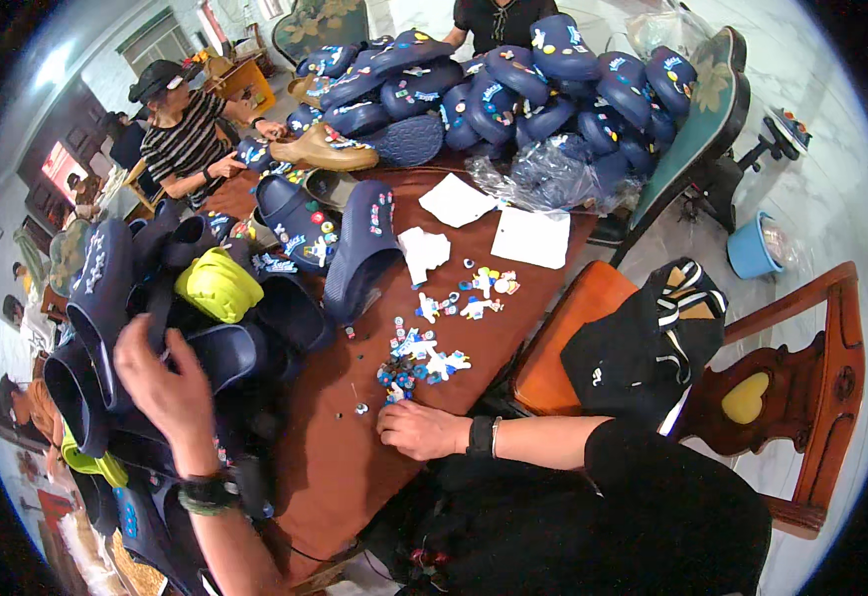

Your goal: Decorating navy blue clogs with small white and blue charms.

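Your left hand (pixel 161 382) is raised over the heap at your left, its grip closed around the rim of a navy clog (pixel 106 298) — fingers curled over the edge, a dark beaded band at the wrist; just beyond that grip sits a yellow-green clog (pixel 217 285), and beyond it more navy clogs already dressed with small coloured charms (pixel 300 223); your right hand (pixel 419 429) lies low on the brown bench (pixel 340 457), knuckles up, fingers folded in on something at the near edge of a cluster of small blue-and-white charms (pixel 416 363), though whether that grip has pinched one I cannot tell; a second scatter of charms (pixel 474 293) lies further out from that hand, and past it white paper sheets (pixel 530 238) and crumpled clear plastic bags (pixel 553 174); far beyond both hands a great pile of navy clogs (pixel 513 84) covers the bench's far end — a person in a striped shirt (pixel 188 139) works at the far left; to the right of your right hand a dark bag (pixel 638 353) rests on an orange-seated wooden chair (pixel 821 377).
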